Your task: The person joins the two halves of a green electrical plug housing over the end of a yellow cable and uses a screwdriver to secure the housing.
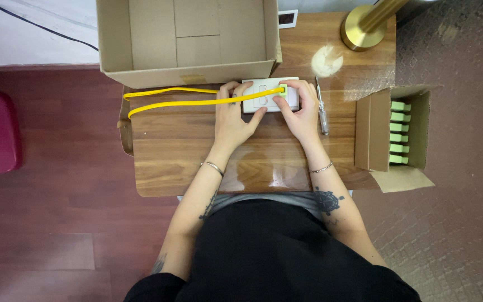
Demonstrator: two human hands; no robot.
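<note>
On the small wooden table (pixel 169 162) over red floorboards (pixel 57 196), both hands, left hand (pixel 231 118) and right hand (pixel 300 112), grip a white wall plate (pixel 264 96) with a yellow cable (pixel 185 103).

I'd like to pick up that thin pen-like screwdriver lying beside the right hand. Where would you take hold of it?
Take the screwdriver around the middle of its clear handle, coming straight down from above with fingers on its left and right sides. It lies flat on the wooden table, pointing away from the person, so its long sides are exposed. The right hand lies close on its left, so space there is tight.
</note>
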